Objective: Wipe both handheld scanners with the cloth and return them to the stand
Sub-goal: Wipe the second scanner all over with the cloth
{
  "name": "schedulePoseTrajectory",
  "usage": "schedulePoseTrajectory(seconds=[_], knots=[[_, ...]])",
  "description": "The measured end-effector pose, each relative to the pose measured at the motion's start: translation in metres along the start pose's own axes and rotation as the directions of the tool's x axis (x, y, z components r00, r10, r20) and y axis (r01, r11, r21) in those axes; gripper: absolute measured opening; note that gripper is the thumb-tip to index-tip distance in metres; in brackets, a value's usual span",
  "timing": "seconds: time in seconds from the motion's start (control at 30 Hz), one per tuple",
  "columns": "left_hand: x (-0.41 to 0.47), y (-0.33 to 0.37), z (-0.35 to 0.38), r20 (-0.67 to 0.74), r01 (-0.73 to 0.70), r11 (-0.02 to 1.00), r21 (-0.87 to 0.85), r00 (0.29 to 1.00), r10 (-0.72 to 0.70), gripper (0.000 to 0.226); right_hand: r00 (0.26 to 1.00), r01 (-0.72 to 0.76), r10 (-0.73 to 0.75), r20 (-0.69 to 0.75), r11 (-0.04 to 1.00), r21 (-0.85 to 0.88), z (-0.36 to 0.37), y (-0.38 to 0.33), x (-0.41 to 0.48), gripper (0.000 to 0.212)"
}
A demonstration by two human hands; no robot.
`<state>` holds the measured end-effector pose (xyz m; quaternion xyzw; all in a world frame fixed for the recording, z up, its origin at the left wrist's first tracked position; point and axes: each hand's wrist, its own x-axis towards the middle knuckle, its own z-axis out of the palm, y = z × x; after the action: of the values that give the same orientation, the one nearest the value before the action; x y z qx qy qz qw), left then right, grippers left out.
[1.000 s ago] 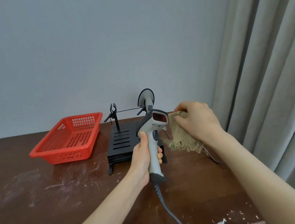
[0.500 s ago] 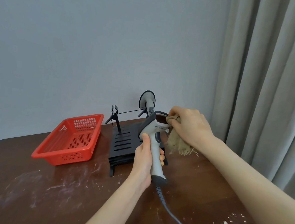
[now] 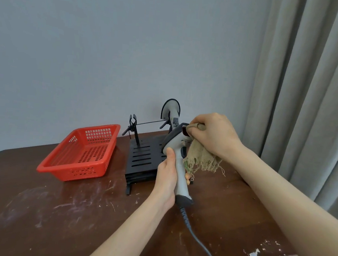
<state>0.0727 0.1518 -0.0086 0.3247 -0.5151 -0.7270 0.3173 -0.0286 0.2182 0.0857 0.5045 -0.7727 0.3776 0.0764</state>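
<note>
My left hand [image 3: 167, 173] grips the handle of a grey handheld scanner [image 3: 178, 165], held upright above the table, its grey cable trailing toward the front edge. My right hand [image 3: 212, 134] holds a frayed beige cloth [image 3: 201, 158] bunched against the scanner's red window; most of the window is covered. Behind them stands the black slotted stand [image 3: 143, 158] with a thin upright clip post. A second grey scanner [image 3: 170, 111] sits at the stand's back right, mostly hidden by my hands.
A red perforated plastic basket [image 3: 80, 153] sits left of the stand. The dark wooden table [image 3: 54, 209] is scuffed with white marks, and its front right edge is chipped. A grey wall is behind; beige curtains [image 3: 310, 89] hang at the right.
My right hand has moved left and onto the scanner's head, pressing the cloth over the red window that was exposed before. My left hand keeps the same grip.
</note>
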Motion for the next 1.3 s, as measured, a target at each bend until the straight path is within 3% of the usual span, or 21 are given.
schedulePoseTrajectory(seconds=[0.13, 0.33, 0.43, 0.6, 0.8, 0.87, 1.0, 1.2, 1.3], knots=[[0.003, -0.002, -0.002, -0.011, -0.001, 1.0, 0.007, 1.0, 0.001, 0.072, 0.998, 0.024, -0.03, 0.047, 0.992, 0.123, 0.001, -0.003, 0.002, 0.01], [-0.001, 0.002, 0.002, 0.022, 0.083, 0.989, -0.119, 0.996, -0.081, 0.058, 0.999, 0.011, -0.004, 0.047, 0.987, -0.158, 0.001, 0.007, 0.008, 0.02], [-0.002, 0.002, 0.002, 0.022, 0.098, 0.985, -0.145, 0.995, -0.096, 0.058, 0.998, 0.036, -0.028, 0.047, 0.985, -0.17, 0.003, 0.004, 0.01, 0.021], [0.002, -0.001, -0.001, 0.009, 0.111, 0.982, -0.151, 0.994, -0.111, 0.062, 0.983, 0.151, -0.145, 0.115, 0.988, -0.042, 0.005, -0.009, 0.009, 0.019], [0.002, -0.003, -0.002, 0.003, 0.118, 0.976, -0.181, 0.993, -0.119, 0.059, 0.998, 0.052, -0.044, 0.035, 0.963, -0.264, 0.006, -0.001, 0.01, 0.022], [0.002, -0.003, 0.0, 0.009, 0.111, 0.975, -0.191, 0.994, -0.112, 0.059, 0.999, 0.048, -0.041, 0.035, 0.973, -0.225, 0.006, -0.002, 0.009, 0.021], [0.002, -0.003, 0.001, 0.016, 0.107, 0.976, -0.189, 0.994, -0.106, 0.066, 0.988, 0.086, -0.088, 0.124, 0.996, 0.02, 0.003, -0.011, 0.01, 0.016], [0.0, 0.0, 0.0, 0.009, 0.115, 0.971, -0.211, 0.993, -0.115, 0.062, 0.997, 0.052, -0.041, 0.068, 0.984, -0.17, 0.002, -0.007, 0.013, 0.024], [-0.001, 0.002, -0.001, 0.004, 0.115, 0.97, -0.212, 0.993, -0.117, 0.062, 0.996, 0.059, -0.05, 0.073, 0.991, -0.119, 0.005, -0.008, 0.014, 0.021]])
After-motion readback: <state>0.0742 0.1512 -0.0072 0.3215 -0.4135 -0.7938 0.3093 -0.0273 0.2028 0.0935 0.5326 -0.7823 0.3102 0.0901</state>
